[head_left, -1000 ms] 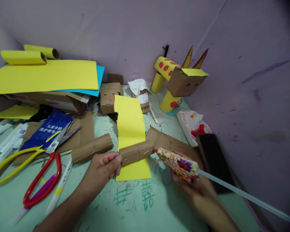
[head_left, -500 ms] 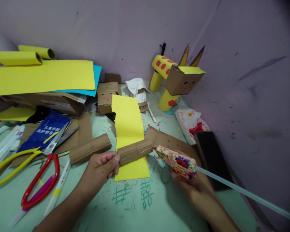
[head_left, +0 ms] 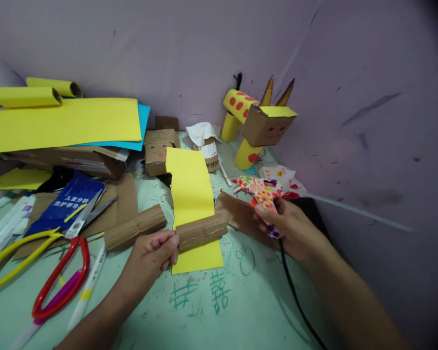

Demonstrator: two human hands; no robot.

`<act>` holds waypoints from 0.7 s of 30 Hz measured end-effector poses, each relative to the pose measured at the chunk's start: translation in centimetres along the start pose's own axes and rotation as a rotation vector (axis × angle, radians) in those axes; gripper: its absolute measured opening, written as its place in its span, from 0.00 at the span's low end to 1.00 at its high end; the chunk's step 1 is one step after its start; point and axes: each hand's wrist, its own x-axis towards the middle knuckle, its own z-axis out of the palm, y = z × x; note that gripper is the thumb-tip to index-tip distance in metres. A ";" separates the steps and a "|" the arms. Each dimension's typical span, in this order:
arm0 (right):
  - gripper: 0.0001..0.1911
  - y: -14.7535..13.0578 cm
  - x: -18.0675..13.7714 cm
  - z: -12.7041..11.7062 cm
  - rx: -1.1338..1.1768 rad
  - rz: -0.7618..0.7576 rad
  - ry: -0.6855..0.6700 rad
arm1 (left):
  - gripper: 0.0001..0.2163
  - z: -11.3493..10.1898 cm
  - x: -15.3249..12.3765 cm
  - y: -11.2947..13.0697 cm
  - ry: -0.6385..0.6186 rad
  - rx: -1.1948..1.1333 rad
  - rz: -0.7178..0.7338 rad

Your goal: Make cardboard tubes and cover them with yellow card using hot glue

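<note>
Between the thumb and fingers of my left hand [head_left: 154,253] is the left end of a brown cardboard tube [head_left: 202,232], with a shiny line of glue along its side. The tube lies across a strip of yellow paper [head_left: 191,189] on the table. My right hand [head_left: 295,226] grips a flower-patterned hot glue gun [head_left: 259,187] by its handle, its nozzle pointing left, above a piece of cardboard and apart from the tube. A clear glue stick [head_left: 357,212] sticks out of its back. Another cardboard tube [head_left: 135,227] rests just left of my left hand.
Scissors with red and yellow handles [head_left: 60,282], a blue packet [head_left: 67,204] and markers [head_left: 91,287] lie at left. Behind them, yellow sheets [head_left: 65,124] top a cardboard box. A giraffe-like cardboard figure [head_left: 268,126] stands at the back right. A black cord [head_left: 295,291] trails from the glue gun.
My right hand has drawn the glue gun up and away from the tube's right end, turning it so its handle and cord show. My left hand keeps its hold on the tube.
</note>
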 end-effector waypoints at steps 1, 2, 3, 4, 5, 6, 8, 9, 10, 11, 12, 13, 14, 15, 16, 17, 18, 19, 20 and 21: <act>0.14 -0.2 0.8 0.4 0.053 -0.001 0.028 | 0.19 0.0 0.0 0.0 0.002 0.003 0.000; 0.13 -0.3 1.6 0.9 0.081 0.000 0.039 | 0.19 0.0 -0.1 0.1 0.005 0.009 0.000; 0.12 -0.2 2.3 1.3 0.103 0.002 0.054 | 0.19 0.0 -0.1 0.2 0.006 0.015 0.001; 0.11 0.0 3.0 1.7 0.113 0.010 0.067 | 0.19 0.0 -0.1 0.3 0.006 0.019 0.002; 0.09 0.2 3.6 2.1 0.115 0.018 0.075 | 0.19 0.0 -0.1 0.3 0.005 0.021 0.004; 0.08 0.5 4.1 2.4 0.115 0.025 0.082 | 0.19 0.0 -0.1 0.4 0.004 0.023 0.005; 0.07 0.9 4.8 2.9 0.104 0.030 0.082 | 0.18 0.0 -0.2 0.3 0.001 0.023 0.007; 0.07 1.0 4.9 3.0 0.098 0.028 0.070 | 0.18 0.0 -0.1 0.3 0.001 0.021 0.008; 0.06 1.1 4.8 3.0 0.096 0.029 0.048 | 0.18 0.0 -0.1 0.2 0.001 0.020 0.010; 0.06 1.1 4.5 2.9 0.081 0.019 0.032 | 0.18 0.0 -0.1 0.1 0.001 0.019 0.013; 0.07 1.0 4.0 2.7 0.032 -0.020 0.046 | 0.18 0.0 -0.1 0.1 0.002 0.017 0.017; 0.09 1.0 3.3 2.4 -0.037 -0.075 0.082 | 0.18 0.0 0.0 0.0 0.003 0.017 0.020; 0.11 1.1 2.4 2.1 -0.129 -0.153 0.151 | 0.18 0.0 0.0 -0.1 0.002 0.017 0.023; 0.13 1.2 1.4 1.8 -0.261 -0.264 0.253 | 0.18 0.0 0.0 -0.1 0.001 0.018 0.027; 0.14 1.4 0.2 1.5 -0.321 -0.323 0.296 | 0.18 0.0 0.0 -0.1 0.001 0.020 0.031; 0.11 1.6 -1.0 1.2 -0.355 -0.369 0.298 | 0.18 0.0 0.1 -0.1 0.005 0.023 0.036; 0.07 2.0 -2.2 1.1 -0.470 -0.487 0.183 | 0.18 0.0 0.1 -0.1 0.013 0.028 0.044; 0.04 2.4 -3.3 1.1 -0.580 -0.626 -0.015 | 0.18 0.0 0.1 -0.1 0.023 0.034 0.053; 0.03 2.9 -4.2 1.2 -0.672 -0.722 -0.206 | 0.18 0.0 0.0 0.0 0.036 0.043 0.063; 0.04 3.5 -5.0 1.4 -0.774 -0.780 -0.318 | 0.18 0.0 0.0 0.0 0.049 0.053 0.073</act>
